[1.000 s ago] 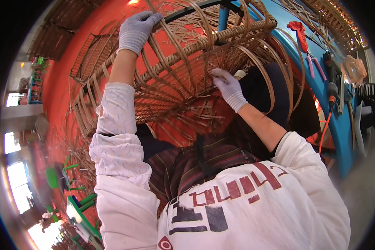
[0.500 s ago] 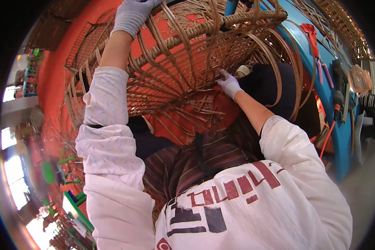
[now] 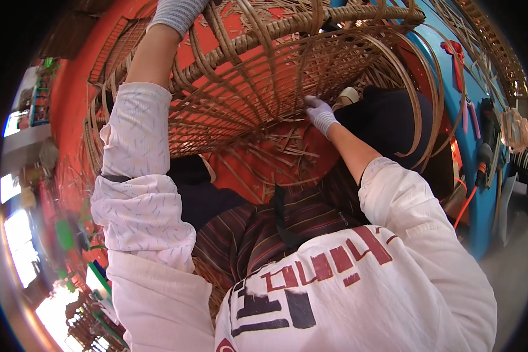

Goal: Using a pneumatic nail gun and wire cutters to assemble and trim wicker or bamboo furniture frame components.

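A large open-weave rattan basket frame [image 3: 287, 64] is tipped over my lap, its rim towards the top of the view. My left hand [image 3: 179, 13], in a grey knit glove, is raised at the upper edge of the view and grips the frame's rim; its fingers are cut off by the picture edge. My right hand [image 3: 320, 112], in a pale glove, is pressed against the weave near the basket's lower middle, fingers pinched on thin cane strips [image 3: 287, 146]. Loose cane ends stick out below the hand.
An orange floor [image 3: 82, 76] lies to the left and a blue wall [image 3: 478, 193] to the right, with red pliers [image 3: 454, 53] and other tools hanging on it. An orange cable [image 3: 464, 202] runs down by the wall. More rattan pieces lean at the upper right.
The basket has come closer and higher in view. My left hand has moved up to the picture's top edge. My right hand has slid leftwards and lower along the weave.
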`<action>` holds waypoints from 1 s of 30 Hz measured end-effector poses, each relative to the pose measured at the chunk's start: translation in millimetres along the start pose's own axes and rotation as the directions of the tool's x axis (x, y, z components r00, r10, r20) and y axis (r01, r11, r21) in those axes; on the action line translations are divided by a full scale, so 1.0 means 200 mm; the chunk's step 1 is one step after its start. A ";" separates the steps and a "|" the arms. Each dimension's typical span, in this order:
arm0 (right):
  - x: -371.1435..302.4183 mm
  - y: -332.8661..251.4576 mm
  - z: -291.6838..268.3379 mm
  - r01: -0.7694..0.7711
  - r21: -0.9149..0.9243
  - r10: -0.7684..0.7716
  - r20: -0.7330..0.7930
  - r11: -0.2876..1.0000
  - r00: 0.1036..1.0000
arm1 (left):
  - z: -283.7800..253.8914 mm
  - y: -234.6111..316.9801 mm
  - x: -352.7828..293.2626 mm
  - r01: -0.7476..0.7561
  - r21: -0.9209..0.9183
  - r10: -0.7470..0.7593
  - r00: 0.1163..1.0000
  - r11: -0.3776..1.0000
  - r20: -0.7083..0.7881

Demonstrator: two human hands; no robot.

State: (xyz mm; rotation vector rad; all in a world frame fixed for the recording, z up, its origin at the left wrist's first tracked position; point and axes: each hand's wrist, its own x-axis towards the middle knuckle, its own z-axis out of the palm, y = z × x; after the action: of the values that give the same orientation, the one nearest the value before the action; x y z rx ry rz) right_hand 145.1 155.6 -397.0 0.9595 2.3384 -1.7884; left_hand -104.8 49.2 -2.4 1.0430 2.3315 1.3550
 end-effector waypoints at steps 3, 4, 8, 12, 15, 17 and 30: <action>0.09 0.14 -0.08 -0.101 0.042 0.109 -0.280 0.994 0.954 | 0.06 0.05 0.01 0.006 -0.013 -0.006 1.000 1.000 -0.003; 0.09 0.12 -0.07 -0.102 0.041 0.109 -0.273 0.994 0.956 | 0.05 0.04 0.01 0.010 0.009 -0.009 1.000 1.000 -0.014; 0.06 -0.03 0.00 -0.245 -0.293 0.233 -0.074 0.924 0.970 | -0.05 -0.05 0.01 0.020 0.053 -0.021 1.000 0.998 0.011; 0.24 0.13 0.04 -0.109 -0.670 0.246 0.113 0.734 0.963 | -0.09 -0.06 0.07 0.063 0.088 -0.062 0.998 0.994 -0.015; 0.51 0.48 -0.15 0.269 -0.938 0.066 0.290 0.220 0.955 | 0.04 -0.04 0.24 -0.034 -0.032 0.036 0.997 0.999 0.066; 0.54 0.52 -0.18 0.229 -0.954 0.137 0.257 0.195 0.957 | 0.06 -0.05 0.29 -0.057 -0.046 0.060 0.996 0.997 0.068; 0.34 0.31 0.16 -0.296 0.217 0.336 -0.177 0.930 0.925 | -0.06 -0.13 0.27 -0.070 -0.075 0.078 0.992 0.995 0.101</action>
State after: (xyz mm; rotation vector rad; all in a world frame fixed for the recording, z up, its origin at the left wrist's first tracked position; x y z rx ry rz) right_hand 109.8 165.9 -488.6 1.5270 1.9885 -1.8718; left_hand -160.6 70.5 -10.4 1.1597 2.1743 1.3654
